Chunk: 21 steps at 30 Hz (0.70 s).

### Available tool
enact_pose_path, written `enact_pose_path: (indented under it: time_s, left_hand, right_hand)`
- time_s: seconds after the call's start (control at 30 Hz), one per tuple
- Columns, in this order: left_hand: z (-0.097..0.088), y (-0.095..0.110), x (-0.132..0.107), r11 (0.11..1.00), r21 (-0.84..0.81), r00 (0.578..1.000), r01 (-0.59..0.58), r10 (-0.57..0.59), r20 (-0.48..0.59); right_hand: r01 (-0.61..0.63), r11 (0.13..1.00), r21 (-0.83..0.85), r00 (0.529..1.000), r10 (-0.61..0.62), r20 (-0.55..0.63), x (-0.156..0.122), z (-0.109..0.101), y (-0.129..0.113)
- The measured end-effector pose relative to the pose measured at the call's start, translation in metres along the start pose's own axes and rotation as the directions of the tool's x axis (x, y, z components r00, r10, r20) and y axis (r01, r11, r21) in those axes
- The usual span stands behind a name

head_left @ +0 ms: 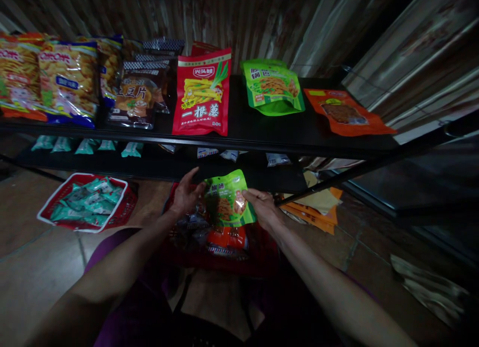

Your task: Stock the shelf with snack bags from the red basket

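Both my hands hold a green snack pouch in front of me, below a black shelf. My left hand grips its left edge with the fingers curled behind it. My right hand pinches its right edge. Under the pouch sits a red basket holding several more packets, one of them orange-red.
The top shelf carries snack bags: yellow ones at left, a dark one, a red one, green pouches and an orange pouch. A lower shelf holds small teal packets. Another red basket of teal packets stands on the floor at left.
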<state>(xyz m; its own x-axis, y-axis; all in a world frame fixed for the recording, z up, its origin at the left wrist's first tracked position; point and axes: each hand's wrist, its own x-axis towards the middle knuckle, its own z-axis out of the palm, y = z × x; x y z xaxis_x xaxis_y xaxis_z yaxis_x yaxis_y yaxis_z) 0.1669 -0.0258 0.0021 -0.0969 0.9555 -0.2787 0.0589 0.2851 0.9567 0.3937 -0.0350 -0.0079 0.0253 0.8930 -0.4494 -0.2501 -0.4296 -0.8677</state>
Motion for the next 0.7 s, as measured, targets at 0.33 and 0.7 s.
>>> enact_pose_path:
  time_s: [0.33, 0.7]
  left_hand:
    - [0.021, -0.011, 0.012, 0.985, 0.158, 0.958, -0.068, 0.020, 0.287]
    - [0.015, -0.001, 0.013, 0.996, 0.080, 0.980, 0.031, -0.046, 0.192]
  right_hand:
    - [-0.054, 0.983, -0.175, 0.975, 0.090, 0.201, -0.006, 0.009, 0.004]
    - [-0.120, 0.962, -0.245, 0.921, 0.200, 0.334, -0.010, -0.006, -0.001]
